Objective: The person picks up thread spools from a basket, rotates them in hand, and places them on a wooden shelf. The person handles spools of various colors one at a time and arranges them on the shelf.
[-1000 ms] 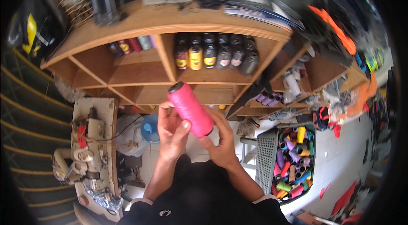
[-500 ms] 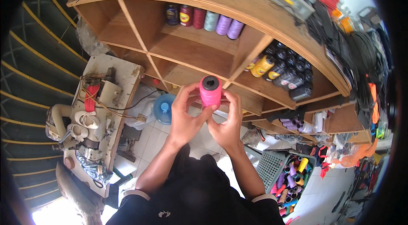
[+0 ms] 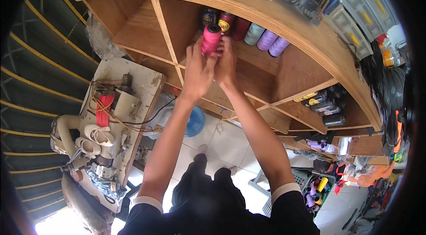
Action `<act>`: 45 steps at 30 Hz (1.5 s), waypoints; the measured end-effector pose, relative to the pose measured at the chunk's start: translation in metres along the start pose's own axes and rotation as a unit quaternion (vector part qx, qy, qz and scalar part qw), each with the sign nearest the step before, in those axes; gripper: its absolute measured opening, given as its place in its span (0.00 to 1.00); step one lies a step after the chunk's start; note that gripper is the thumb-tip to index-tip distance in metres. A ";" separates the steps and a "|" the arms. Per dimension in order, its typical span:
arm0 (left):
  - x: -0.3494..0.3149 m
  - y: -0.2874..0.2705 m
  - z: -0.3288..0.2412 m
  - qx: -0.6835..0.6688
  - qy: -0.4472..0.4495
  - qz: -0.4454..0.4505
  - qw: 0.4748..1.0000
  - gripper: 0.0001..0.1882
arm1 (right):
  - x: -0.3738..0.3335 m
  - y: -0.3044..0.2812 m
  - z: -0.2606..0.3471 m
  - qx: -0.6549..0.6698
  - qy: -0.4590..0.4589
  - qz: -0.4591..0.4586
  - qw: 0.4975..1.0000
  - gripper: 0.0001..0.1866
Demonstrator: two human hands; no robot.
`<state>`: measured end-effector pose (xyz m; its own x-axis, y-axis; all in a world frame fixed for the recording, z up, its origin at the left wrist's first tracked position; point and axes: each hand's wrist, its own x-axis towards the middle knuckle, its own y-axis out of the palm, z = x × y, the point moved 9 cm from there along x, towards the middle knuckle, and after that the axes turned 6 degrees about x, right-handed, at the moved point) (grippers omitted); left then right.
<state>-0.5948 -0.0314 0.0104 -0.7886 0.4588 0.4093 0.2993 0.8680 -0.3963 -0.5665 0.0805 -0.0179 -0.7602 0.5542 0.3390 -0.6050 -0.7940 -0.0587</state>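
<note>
A bright pink thread spool [image 3: 211, 41] with a black end stands upright between my two hands, in front of the upper middle shelf compartment [image 3: 259, 64]. The fingers of my left hand [image 3: 198, 71] close round its left side. From the right, my right hand [image 3: 225, 62] grips it low, its fingertips showing beside the pink thread. Just behind the spool, a row lines the compartment: a dark navy spool [image 3: 208, 16], a maroon spool [image 3: 226, 22], a second dark red spool, a pale grey-green spool [image 3: 254, 33] and two lilac spools [image 3: 278, 47].
On the left, a sewing machine [image 3: 95, 137] rests on a worn white table [image 3: 148, 75]. Dark spools [image 3: 330, 101] fill a compartment at right. A crate of coloured spools [image 3: 316, 193] stands on the floor. A blue water jug [image 3: 195, 121] is below my left forearm.
Both hands have reached forward and up with the pink spool, from in front of my body to the upper shelf compartment. The view has shifted, so the shelves appear closer.
</note>
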 end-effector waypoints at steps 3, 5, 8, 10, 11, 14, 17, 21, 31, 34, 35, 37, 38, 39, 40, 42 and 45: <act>0.019 0.006 0.017 0.031 -0.058 0.014 0.998 0.30 | 0.025 0.012 -0.013 -0.007 -0.009 -0.006 1.000 0.24; 0.028 0.009 0.024 0.022 -0.044 -0.015 0.999 0.30 | 0.042 0.016 -0.026 -0.041 -0.079 -0.019 0.996 0.23; 0.037 0.014 0.035 0.004 -0.050 -0.022 0.998 0.30 | 0.054 0.018 -0.038 -0.001 -0.051 -0.043 0.998 0.23; 0.042 0.016 0.039 0.001 -0.059 -0.014 0.998 0.30 | 0.058 0.017 -0.043 0.021 -0.043 -0.061 0.997 0.22; 0.044 0.016 0.040 0.004 -0.060 -0.010 0.998 0.30 | 0.062 0.017 -0.048 0.045 -0.036 -0.064 0.996 0.22; 0.049 0.017 0.046 0.014 -0.068 -0.006 0.998 0.30 | 0.064 0.020 -0.049 0.030 -0.038 -0.057 0.997 0.21; 0.052 0.018 0.056 0.023 -0.069 -0.015 0.997 0.30 | 0.063 0.025 -0.048 0.002 -0.025 -0.050 0.998 0.22; 0.052 0.023 0.065 0.020 -0.056 -0.016 0.998 0.30 | 0.062 0.024 -0.059 0.029 0.000 -0.059 0.998 0.23; 0.047 0.016 0.066 0.032 -0.118 -0.044 0.992 0.28 | 0.035 0.018 -0.022 -0.200 -0.099 -0.045 0.974 0.09; 0.046 0.020 0.065 0.041 -0.130 -0.028 0.990 0.29 | 0.032 0.024 -0.018 -0.237 -0.126 -0.008 0.963 0.08; 0.046 0.019 0.064 0.028 -0.136 -0.022 0.990 0.30 | 0.030 0.027 -0.012 -0.246 -0.139 -0.001 0.959 0.07; 0.046 0.018 0.062 0.016 -0.141 -0.016 0.990 0.30 | 0.029 0.033 -0.008 -0.276 -0.147 0.021 0.950 0.07; 0.047 0.018 0.062 0.018 -0.141 -0.014 0.990 0.30 | 0.029 0.035 -0.009 -0.296 -0.141 0.035 0.944 0.07; 0.046 0.017 0.061 0.020 -0.140 -0.013 0.990 0.30 | 0.029 0.037 -0.010 -0.316 -0.136 0.048 0.938 0.08; 0.046 0.017 0.062 0.032 -0.132 -0.021 0.991 0.28 | 0.030 0.034 -0.010 -0.306 -0.130 0.045 0.942 0.08; 0.043 0.016 0.063 0.056 -0.114 -0.036 0.991 0.25 | 0.029 0.030 -0.010 -0.286 -0.120 0.037 0.950 0.10; 0.022 0.009 0.036 0.038 -0.024 -0.046 0.998 0.18 | 0.018 0.012 -0.018 -0.247 -0.115 0.021 0.962 0.12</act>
<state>-0.6287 -0.0201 -0.0133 -0.8362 0.3666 0.4080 0.1837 0.8881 -0.4214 -0.5917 0.0858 -0.0289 -0.7481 0.4101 0.5217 -0.6571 -0.5674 -0.4962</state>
